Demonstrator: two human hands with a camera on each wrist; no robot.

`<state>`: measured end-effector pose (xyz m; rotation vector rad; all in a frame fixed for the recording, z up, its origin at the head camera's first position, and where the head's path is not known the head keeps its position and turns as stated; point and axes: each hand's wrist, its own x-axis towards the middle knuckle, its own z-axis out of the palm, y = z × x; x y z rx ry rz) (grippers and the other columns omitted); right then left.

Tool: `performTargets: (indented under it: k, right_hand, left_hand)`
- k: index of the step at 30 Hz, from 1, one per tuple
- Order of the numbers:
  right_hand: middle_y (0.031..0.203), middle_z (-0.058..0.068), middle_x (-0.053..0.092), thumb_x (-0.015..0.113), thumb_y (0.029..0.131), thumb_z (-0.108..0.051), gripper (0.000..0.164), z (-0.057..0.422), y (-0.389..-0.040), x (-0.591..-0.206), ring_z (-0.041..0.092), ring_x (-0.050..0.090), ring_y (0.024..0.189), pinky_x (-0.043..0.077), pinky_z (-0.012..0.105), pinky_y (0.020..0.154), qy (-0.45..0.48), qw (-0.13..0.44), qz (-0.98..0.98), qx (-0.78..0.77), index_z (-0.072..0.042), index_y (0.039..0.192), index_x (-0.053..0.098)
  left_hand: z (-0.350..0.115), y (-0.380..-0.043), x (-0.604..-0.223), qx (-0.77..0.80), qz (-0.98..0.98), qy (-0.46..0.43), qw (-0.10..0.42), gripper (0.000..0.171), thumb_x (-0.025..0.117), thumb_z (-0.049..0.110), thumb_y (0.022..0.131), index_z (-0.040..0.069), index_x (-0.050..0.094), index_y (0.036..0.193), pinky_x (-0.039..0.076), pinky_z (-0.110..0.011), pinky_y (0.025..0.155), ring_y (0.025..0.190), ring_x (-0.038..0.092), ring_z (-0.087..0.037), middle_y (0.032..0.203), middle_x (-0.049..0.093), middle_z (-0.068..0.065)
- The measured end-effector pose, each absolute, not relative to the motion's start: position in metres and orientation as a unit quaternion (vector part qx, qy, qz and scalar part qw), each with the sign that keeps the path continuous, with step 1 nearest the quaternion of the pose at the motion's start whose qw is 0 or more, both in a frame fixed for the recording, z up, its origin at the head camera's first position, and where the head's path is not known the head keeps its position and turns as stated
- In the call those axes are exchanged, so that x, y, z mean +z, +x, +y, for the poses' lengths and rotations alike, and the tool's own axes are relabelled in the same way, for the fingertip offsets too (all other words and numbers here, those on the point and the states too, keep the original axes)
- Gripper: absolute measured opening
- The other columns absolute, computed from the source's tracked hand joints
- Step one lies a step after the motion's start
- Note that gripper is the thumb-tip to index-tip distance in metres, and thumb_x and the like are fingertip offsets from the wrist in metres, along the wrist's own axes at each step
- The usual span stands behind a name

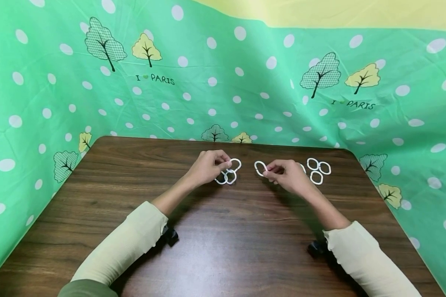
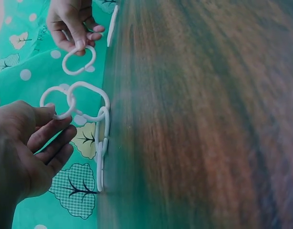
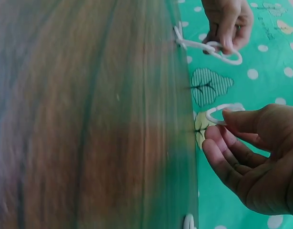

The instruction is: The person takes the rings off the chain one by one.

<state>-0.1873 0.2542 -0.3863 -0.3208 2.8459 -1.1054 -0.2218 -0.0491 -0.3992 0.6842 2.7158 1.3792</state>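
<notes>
My left hand pinches a white oval plastic link between thumb and fingers. That link is joined to a short chain of white links, whose lower end reaches down to the tabletop. Across a small gap, my right hand holds a single white link by its edge, between thumb and fingertips. This link hangs apart from the chain, just above the table. In the left wrist view, both held links appear close together, the right one farther away.
Several loose white links lie on the brown wooden table right of my right hand, one partly hidden behind it. A green dotted cloth with trees hangs round the table's back and sides.
</notes>
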Motion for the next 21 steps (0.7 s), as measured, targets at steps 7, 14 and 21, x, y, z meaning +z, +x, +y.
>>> performTargets:
  k: [7, 14, 21]
  right_hand:
    - [0.101, 0.02, 0.083, 0.079, 0.107, -0.015, 0.025, 0.271, -0.193, -0.383, 0.023, 0.081, 0.08, 0.069, 0.037, 0.074, -0.062, 0.052, 0.92, -0.383, 0.007, 0.118, 0.077]
    - [0.103, 0.023, 0.084, 0.079, 0.108, -0.019, 0.033, 0.286, -0.198, -0.382, 0.019, 0.082, 0.077, 0.069, 0.034, 0.072, -0.033, 0.058, 0.92, -0.387, 0.01, 0.122, 0.073]
    - [0.106, 0.024, 0.084, 0.078, 0.108, -0.019, 0.037, 0.296, -0.203, -0.382, 0.016, 0.081, 0.076, 0.069, 0.034, 0.072, -0.002, 0.058, 0.919, -0.389, 0.012, 0.126, 0.071]
  left_hand:
    - [-0.05, -0.221, -0.4, 0.454, 0.86, 0.232, 0.003, 0.011, 0.08, 0.017, 0.106, 0.007, 0.085, 0.109, 0.061, -0.034, 0.09, 0.095, 0.077, -0.016, 0.104, 0.087, -0.006]
    - [-0.048, -0.22, -0.4, 0.465, 0.856, 0.226, 0.003, 0.011, 0.08, 0.013, 0.106, 0.005, 0.085, 0.111, 0.058, -0.031, 0.085, 0.091, 0.074, -0.017, 0.104, 0.086, -0.007]
    - [-0.047, -0.22, -0.399, 0.469, 0.854, 0.225, 0.005, 0.013, 0.081, 0.013, 0.105, 0.004, 0.084, 0.114, 0.059, -0.031, 0.086, 0.093, 0.076, -0.018, 0.106, 0.087, -0.008]
